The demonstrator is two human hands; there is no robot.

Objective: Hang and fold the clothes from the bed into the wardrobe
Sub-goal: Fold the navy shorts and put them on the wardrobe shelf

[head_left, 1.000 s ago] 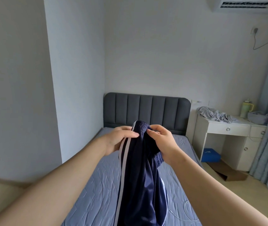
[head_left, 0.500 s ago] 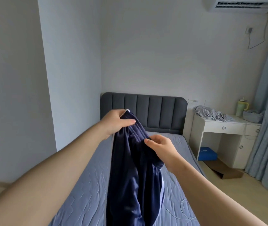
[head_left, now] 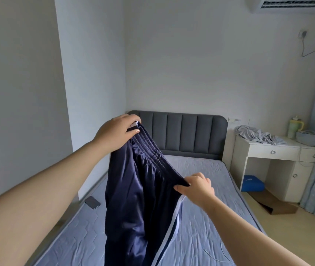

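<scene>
Holding navy track pants (head_left: 131, 198) by waistband (head_left: 153, 156), stretched above bed (head_left: 206, 169). Left hand (head_left: 117, 131) pinches high end, right hand (head_left: 197, 186) pinches low end; legs hang toward mattress.

Likely risks: slick fabric slips from pinch if pull sharpens. Hanging legs could sweep phone (head_left: 93, 202) near left bed edge, or snag white cable (head_left: 217, 254) lower right.

Room: wall close on left, headboard (head_left: 181, 131) ahead, open floor on right before desk (head_left: 275, 150). Wardrobe not in view.
</scene>
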